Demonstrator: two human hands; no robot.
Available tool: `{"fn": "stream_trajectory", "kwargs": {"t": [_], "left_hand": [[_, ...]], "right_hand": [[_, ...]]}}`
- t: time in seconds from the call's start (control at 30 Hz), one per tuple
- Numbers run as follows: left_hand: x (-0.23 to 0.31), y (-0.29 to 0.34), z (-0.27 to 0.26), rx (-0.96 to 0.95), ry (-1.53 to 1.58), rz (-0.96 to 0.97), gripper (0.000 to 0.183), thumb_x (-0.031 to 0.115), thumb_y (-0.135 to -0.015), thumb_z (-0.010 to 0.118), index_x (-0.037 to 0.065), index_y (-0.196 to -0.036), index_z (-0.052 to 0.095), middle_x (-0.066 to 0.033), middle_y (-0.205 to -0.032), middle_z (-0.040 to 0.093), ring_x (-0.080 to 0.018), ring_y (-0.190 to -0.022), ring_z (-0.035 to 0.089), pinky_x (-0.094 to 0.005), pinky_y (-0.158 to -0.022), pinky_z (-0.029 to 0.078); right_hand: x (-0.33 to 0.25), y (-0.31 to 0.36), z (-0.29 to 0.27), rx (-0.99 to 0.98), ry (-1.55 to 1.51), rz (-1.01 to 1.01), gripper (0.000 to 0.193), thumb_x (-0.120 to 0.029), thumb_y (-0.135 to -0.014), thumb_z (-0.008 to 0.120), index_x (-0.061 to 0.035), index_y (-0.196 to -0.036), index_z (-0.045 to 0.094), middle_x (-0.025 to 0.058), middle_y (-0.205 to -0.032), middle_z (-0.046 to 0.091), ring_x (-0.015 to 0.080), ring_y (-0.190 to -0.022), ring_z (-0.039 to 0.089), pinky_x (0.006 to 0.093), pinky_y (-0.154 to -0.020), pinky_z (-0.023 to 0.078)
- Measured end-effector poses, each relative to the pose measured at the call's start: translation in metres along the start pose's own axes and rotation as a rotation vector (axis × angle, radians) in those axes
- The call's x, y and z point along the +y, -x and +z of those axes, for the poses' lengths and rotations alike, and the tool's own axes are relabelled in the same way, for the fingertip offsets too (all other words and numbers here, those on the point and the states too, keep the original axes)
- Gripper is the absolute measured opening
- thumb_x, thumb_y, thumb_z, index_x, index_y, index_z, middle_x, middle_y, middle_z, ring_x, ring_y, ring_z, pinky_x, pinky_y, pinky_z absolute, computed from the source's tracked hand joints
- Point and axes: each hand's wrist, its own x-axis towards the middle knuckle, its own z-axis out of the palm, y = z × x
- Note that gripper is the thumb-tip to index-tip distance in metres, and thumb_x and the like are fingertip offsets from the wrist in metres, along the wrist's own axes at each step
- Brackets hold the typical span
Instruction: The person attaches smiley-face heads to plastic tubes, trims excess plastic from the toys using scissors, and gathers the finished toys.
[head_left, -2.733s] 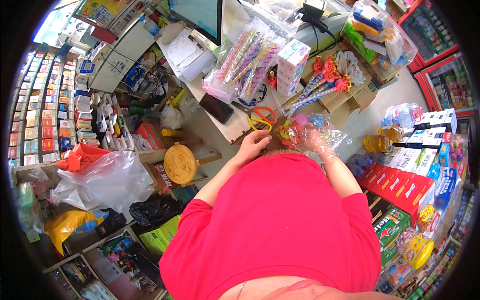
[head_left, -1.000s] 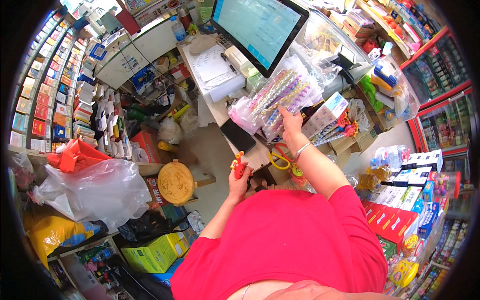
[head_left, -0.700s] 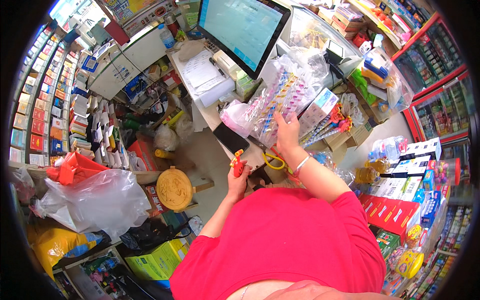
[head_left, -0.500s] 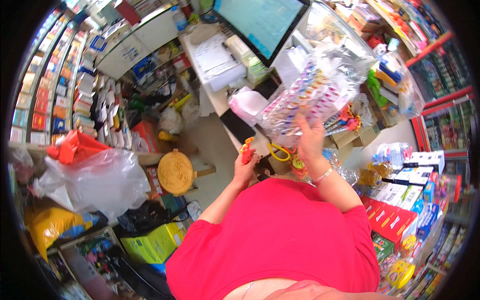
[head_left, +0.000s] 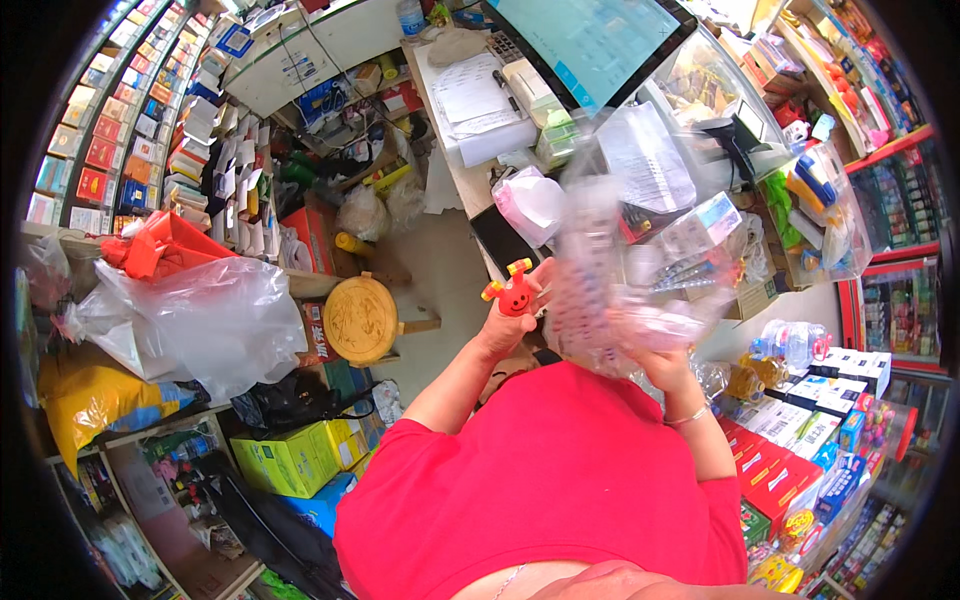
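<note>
My left hand (head_left: 512, 325) is closed round a small red toy (head_left: 514, 298) with a smiling face and yellow-tipped stalks that poke up above my fingers. In my right hand (head_left: 662, 366) is a clear plastic bag (head_left: 588, 285) with rows of coloured marks, smeared by motion. It hangs between my two hands, close to my red shirt. My left fingertips lie right beside its edge; I cannot tell if they touch it. What the bag contains, if anything, is too blurred to make out.
Ahead is the counter (head_left: 462, 190), with a screen (head_left: 590, 45), written papers (head_left: 648, 160) and a pink-and-white pack (head_left: 528, 205). A round wooden stool (head_left: 360, 320) stands to the left, near a large clear plastic bag (head_left: 190, 325). Stacked boxes (head_left: 770, 470) flank me on the right.
The clear plastic bag has come off the counter toward me in my right hand, uncovering papers beneath. My left hand has risen slightly, and the toy's face now shows.
</note>
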Motion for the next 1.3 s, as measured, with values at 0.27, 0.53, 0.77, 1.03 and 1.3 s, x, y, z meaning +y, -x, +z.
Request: {"fn": "stream_trajectory", "kwargs": {"t": [0.27, 0.53, 0.77, 1.03, 1.3], "left_hand": [[0.023, 0.022, 0.014, 0.217, -0.061, -0.049, 0.058, 0.015, -0.078, 0.068, 0.009, -0.129, 0.04, -0.0049, -0.117, 0.051, -0.0196, -0.1, 0.056, -0.0341, -0.086, 0.049], [0.027, 0.041, -0.071, 0.314, 0.09, 0.052, 0.07, 0.033, -0.077, 0.072, 0.014, -0.133, 0.035, -0.0079, -0.119, 0.051, -0.0273, -0.111, 0.05, -0.0459, -0.094, 0.044], [0.004, 0.025, -0.129, 0.38, 0.178, 0.05, 0.056, 0.018, -0.08, 0.069, 0.015, -0.128, 0.042, -0.0027, -0.116, 0.054, -0.0228, -0.109, 0.053, -0.0411, -0.092, 0.045], [0.007, -0.03, -0.119, 0.376, 0.243, 0.075, 0.048, 0.016, -0.082, 0.067, 0.014, -0.124, 0.045, -0.0027, -0.116, 0.054, -0.0228, -0.108, 0.053, -0.0423, -0.091, 0.045], [0.025, -0.045, -0.134, 0.341, 0.123, 0.001, 0.081, 0.043, -0.074, 0.073, 0.019, -0.139, 0.031, -0.0111, -0.135, 0.044, -0.0278, -0.119, 0.046, -0.0434, -0.099, 0.039]], "right_hand": [[0.027, -0.045, 0.08, -0.093, 0.197, 0.165, 0.027, -0.013, -0.081, 0.061, -0.0016, -0.106, 0.056, 0.0163, -0.099, 0.06, 0.0307, -0.097, 0.059, 0.0386, -0.086, 0.044], [0.077, -0.076, 0.073, 0.197, -0.144, 0.298, 0.038, -0.019, -0.086, 0.059, 0.0, -0.118, 0.051, 0.0113, -0.111, 0.054, 0.0196, -0.1, 0.053, 0.0305, -0.086, 0.043], [0.169, -0.111, 0.017, 0.341, 0.743, 0.641, 0.048, -0.017, -0.078, 0.063, -0.0004, -0.12, 0.048, 0.0209, -0.116, 0.052, 0.0386, -0.11, 0.049, 0.0449, -0.094, 0.039], [0.172, -0.131, 0.031, 0.307, 0.969, 0.821, 0.065, -0.021, -0.066, 0.074, -0.0054, -0.123, 0.046, 0.0137, -0.119, 0.048, 0.0355, -0.116, 0.042, 0.0473, -0.096, 0.037], [0.176, -0.132, 0.033, 0.44, 0.805, 0.8, 0.055, -0.018, -0.063, 0.077, -0.0098, -0.112, 0.055, 0.0108, -0.113, 0.05, 0.0333, -0.111, 0.043, 0.0447, -0.093, 0.036]]}}
